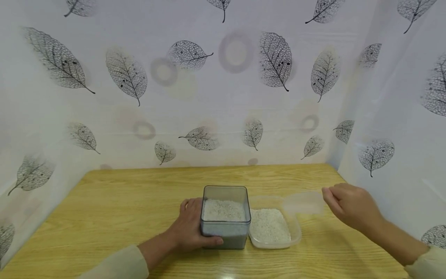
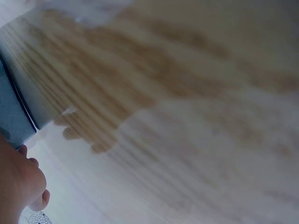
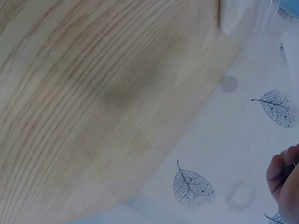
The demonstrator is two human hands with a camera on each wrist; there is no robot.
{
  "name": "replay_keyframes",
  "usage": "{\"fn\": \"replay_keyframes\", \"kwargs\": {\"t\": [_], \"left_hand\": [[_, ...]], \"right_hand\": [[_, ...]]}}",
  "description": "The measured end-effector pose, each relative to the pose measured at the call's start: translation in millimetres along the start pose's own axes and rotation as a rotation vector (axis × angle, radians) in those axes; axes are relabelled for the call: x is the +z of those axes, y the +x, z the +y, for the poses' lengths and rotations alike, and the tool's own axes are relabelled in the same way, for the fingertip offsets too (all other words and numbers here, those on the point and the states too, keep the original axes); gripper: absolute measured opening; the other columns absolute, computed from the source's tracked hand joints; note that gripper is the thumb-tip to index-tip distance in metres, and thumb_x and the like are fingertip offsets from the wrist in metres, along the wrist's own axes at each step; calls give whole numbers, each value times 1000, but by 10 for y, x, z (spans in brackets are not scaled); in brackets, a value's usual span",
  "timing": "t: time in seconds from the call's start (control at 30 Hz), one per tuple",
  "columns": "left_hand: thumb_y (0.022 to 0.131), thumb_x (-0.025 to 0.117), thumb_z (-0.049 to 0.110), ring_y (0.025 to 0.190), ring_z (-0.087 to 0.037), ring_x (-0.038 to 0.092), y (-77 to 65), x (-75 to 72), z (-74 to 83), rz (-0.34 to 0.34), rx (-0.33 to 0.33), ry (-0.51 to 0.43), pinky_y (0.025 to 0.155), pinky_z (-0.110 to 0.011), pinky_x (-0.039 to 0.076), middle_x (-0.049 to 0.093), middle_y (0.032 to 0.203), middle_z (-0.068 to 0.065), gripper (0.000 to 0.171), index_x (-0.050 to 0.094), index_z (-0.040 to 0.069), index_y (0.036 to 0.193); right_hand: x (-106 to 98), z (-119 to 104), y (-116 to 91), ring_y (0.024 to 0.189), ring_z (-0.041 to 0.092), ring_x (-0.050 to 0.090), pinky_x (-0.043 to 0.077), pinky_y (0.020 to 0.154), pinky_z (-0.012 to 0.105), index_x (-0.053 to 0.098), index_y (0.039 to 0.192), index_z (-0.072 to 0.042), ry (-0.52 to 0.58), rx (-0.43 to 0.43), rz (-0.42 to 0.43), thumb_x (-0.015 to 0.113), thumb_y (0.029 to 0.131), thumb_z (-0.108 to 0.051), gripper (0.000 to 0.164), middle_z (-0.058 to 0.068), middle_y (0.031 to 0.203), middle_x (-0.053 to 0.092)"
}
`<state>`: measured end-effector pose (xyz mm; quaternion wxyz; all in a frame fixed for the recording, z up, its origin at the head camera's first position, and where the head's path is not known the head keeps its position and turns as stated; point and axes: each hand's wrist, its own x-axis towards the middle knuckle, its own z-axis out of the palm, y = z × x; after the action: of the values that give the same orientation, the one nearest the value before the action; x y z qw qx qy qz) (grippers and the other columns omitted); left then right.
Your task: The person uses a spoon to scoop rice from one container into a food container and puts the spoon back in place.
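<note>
A grey see-through square box (image 1: 225,235) stands upright on the table, filled partway with white rice (image 1: 223,211). My left hand (image 1: 191,228) grips its left side, thumb across the front and fingers toward the back. In the left wrist view, part of the box (image 2: 13,109) shows beside the hand (image 2: 21,182). Just right of the box sits a clear plastic tub (image 1: 296,231) holding more rice (image 1: 270,226). My right hand (image 1: 353,205), fingers curled, holds a pale translucent scoop (image 1: 304,202) above the tub's right rim; its handle is mostly hidden.
The yellow wood-grain table (image 1: 122,205) runs back to a white leaf-print curtain (image 1: 223,97). The same curtain hangs along the left and right sides. In the right wrist view, the right hand (image 3: 285,179) shows only at the edge.
</note>
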<state>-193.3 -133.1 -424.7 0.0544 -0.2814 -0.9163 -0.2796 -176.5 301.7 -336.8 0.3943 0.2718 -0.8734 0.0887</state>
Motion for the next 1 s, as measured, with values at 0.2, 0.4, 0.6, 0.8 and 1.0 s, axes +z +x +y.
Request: {"fn": "replay_keyframes", "kwargs": {"t": [0.2,0.4,0.6,0.8,1.0], "left_hand": [[67,71,79,126,-23,41,-2,-12,3,-5,-1,-4,111,-56,17,49,133,0,109,34,12,144],[67,72,79,125,-23,41,-2,-2,-13,-3,1,4,111,-56,18,49,132,-1,109,34,12,143],[67,70,81,125,-22,41,9,11,-22,-7,-2,1,111,-55,17,48,132,0,110,33,12,144],[67,70,80,124,-23,41,11,15,-20,-5,-1,11,110,-55,18,49,131,-1,109,35,11,143],[67,70,79,124,-23,41,4,2,-6,-9,-1,13,111,-56,18,49,131,-1,108,35,11,143]], "right_hand": [[24,-232,118,46,0,18,24,43,25,33,56,-18,238,376,-213,58,101,-24,52,-15,51,23],[63,-468,278,47,1,18,24,44,26,34,59,-14,400,457,-304,52,105,-28,51,-12,52,22],[91,-657,372,47,0,21,26,44,26,36,59,-15,460,408,-316,53,104,-25,49,-13,53,24],[134,-829,496,49,1,24,28,47,23,35,57,-18,427,354,-322,52,105,-27,51,-14,54,27],[209,-973,640,50,3,27,30,49,23,35,53,-20,368,289,-322,52,104,-29,55,-12,53,30]]}}
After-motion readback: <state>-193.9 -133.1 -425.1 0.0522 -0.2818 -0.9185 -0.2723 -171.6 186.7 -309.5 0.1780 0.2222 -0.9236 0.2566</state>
